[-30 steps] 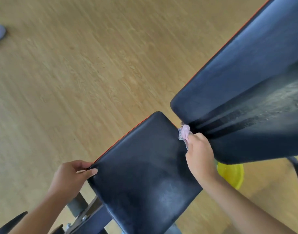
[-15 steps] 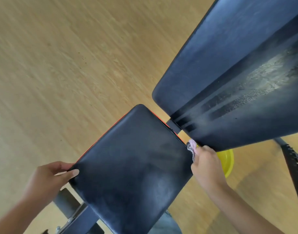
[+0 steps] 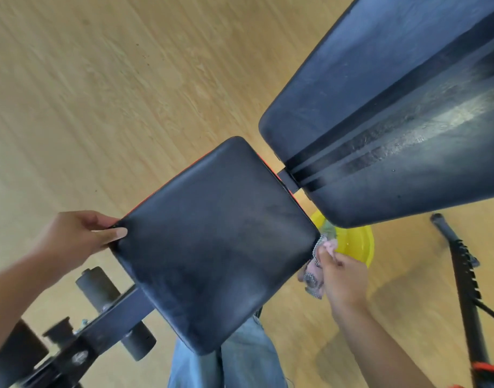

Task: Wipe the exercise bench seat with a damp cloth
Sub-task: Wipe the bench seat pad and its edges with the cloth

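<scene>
The black padded bench seat (image 3: pixel 212 242) fills the middle of the head view, with an orange trim along its far edge. My left hand (image 3: pixel 78 236) grips the seat's left corner, thumb on top. Just off the seat's right corner, my right hand (image 3: pixel 342 278) is closed on a crumpled pink and grey cloth (image 3: pixel 314 271). The cloth hangs beside the seat's edge, touching or nearly touching it. The long black backrest (image 3: pixel 394 116) rises to the upper right, showing pale streaks and dust.
A yellow basin (image 3: pixel 352 242) sits on the wooden floor under the backrest, behind my right hand. The black bench frame and foam rollers (image 3: pixel 106 309) lie at lower left. A black notched support bar (image 3: pixel 464 275) stands at right. My jeans-clad leg (image 3: pixel 240 359) is below the seat.
My right hand with the cloth has slid down the seat's far edge, from the gap by the backrest to the seat's right corner. My left hand kept its grip on the left corner.
</scene>
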`<action>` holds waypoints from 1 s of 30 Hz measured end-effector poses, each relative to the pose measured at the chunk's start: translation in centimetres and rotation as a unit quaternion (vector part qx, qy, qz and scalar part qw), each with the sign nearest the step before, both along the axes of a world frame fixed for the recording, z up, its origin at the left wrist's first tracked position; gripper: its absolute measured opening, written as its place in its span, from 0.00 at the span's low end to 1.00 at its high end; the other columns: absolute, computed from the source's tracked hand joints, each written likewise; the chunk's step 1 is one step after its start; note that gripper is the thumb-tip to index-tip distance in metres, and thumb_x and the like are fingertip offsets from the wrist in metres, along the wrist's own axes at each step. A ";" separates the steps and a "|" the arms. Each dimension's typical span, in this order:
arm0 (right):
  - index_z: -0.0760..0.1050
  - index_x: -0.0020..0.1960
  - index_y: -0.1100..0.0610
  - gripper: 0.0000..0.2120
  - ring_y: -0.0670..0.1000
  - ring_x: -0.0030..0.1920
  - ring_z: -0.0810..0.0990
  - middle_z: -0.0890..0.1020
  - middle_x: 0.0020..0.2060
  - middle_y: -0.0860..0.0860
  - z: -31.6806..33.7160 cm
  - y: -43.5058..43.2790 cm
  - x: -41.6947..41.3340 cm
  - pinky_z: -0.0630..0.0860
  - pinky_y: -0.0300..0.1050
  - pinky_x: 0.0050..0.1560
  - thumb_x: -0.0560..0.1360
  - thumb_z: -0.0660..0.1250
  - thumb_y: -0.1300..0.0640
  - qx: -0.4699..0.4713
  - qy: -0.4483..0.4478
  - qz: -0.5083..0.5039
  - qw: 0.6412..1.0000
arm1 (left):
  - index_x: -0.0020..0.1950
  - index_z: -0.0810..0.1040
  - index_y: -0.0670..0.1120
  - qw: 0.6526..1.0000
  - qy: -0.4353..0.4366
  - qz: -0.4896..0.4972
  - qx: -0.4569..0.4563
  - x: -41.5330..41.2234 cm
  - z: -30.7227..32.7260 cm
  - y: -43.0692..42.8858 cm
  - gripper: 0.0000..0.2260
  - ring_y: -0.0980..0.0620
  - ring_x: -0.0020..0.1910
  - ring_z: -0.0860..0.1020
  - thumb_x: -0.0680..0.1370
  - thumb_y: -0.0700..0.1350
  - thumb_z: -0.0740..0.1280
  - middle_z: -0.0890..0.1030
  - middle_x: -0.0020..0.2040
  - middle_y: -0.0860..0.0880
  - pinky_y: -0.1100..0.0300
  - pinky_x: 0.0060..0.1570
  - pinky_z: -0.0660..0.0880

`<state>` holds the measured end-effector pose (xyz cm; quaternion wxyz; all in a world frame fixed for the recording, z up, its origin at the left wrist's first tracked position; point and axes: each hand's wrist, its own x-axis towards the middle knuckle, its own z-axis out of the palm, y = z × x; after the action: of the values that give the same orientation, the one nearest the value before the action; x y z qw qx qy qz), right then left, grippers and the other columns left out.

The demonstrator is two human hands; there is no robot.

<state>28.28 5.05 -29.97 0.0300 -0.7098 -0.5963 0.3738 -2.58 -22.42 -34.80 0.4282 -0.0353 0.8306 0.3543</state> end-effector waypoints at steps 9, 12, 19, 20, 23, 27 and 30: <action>0.74 0.25 0.62 0.22 0.52 0.29 0.71 0.75 0.21 0.59 -1.3 -14.5 0.4 0.68 0.43 0.31 0.73 0.74 0.55 -0.190 0.069 -0.133 0.970 | 0.45 0.85 0.41 1.000 0.002 -0.010 -0.009 -0.3 0.1 0.2 0.07 0.47 0.39 0.82 0.69 0.39 0.78 0.86 0.34 0.48 0.61 0.43 0.82; 0.77 0.27 0.56 0.17 0.55 0.29 0.70 0.72 0.23 0.51 -1.8 -7.3 -0.4 0.68 0.50 0.32 0.72 0.73 0.54 -0.111 0.093 -0.196 0.970 | 0.45 0.84 0.42 1.000 0.004 -0.002 -0.009 0.0 0.3 0.5 0.07 0.47 0.40 0.82 0.70 0.39 0.78 0.85 0.40 0.44 0.65 0.42 0.81; 0.79 0.32 0.56 0.17 0.53 0.30 0.73 0.76 0.23 0.49 -1.3 -13.2 -1.6 0.69 0.37 0.28 0.77 0.71 0.49 -0.090 0.012 -0.181 0.979 | 0.41 0.84 0.44 1.000 0.016 -0.002 -0.021 0.1 0.6 0.2 0.06 0.45 0.42 0.81 0.69 0.40 0.79 0.85 0.47 0.38 0.49 0.54 0.81; 0.80 0.31 0.55 0.17 0.53 0.30 0.74 0.77 0.24 0.49 -1.2 -16.6 -1.3 0.70 0.37 0.28 0.77 0.72 0.50 -0.120 0.004 -0.173 0.978 | 0.42 0.84 0.43 1.000 0.015 -0.002 -0.022 0.1 0.6 0.3 0.06 0.45 0.42 0.81 0.69 0.40 0.78 0.85 0.48 0.38 0.52 0.50 0.82; 0.81 0.32 0.57 0.14 0.43 0.23 0.74 0.77 0.23 0.49 -0.4 -19.6 -0.5 0.69 0.33 0.24 0.75 0.74 0.55 -0.196 0.043 -0.139 0.970 | 0.44 0.84 0.41 1.000 0.009 0.007 -0.019 0.0 0.5 0.2 0.08 0.45 0.44 0.83 0.68 0.40 0.79 0.85 0.49 0.37 0.62 0.42 0.81; 0.79 0.36 0.56 0.12 0.43 0.24 0.76 0.77 0.26 0.48 -1.6 -9.3 -1.1 0.72 0.34 0.25 0.77 0.71 0.54 -0.108 0.067 -0.141 0.982 | 0.45 0.83 0.40 1.000 0.003 0.018 -0.018 0.0 0.2 0.0 0.09 0.44 0.47 0.84 0.68 0.40 0.79 0.84 0.50 0.37 0.60 0.44 0.81; 0.79 0.34 0.57 0.14 0.47 0.30 0.83 0.79 0.24 0.45 -1.8 -6.3 -1.6 0.73 0.37 0.30 0.76 0.73 0.54 -0.015 0.104 -0.202 0.974 | 0.46 0.83 0.40 1.000 -0.002 0.019 -0.016 0.0 0.3 0.0 0.10 0.43 0.51 0.84 0.69 0.40 0.79 0.84 0.51 0.37 0.59 0.45 0.81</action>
<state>26.69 -1.25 -31.80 0.1563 -0.7731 -0.4290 0.4404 -2.61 -22.43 -34.53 0.4230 -0.0583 0.8341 0.3492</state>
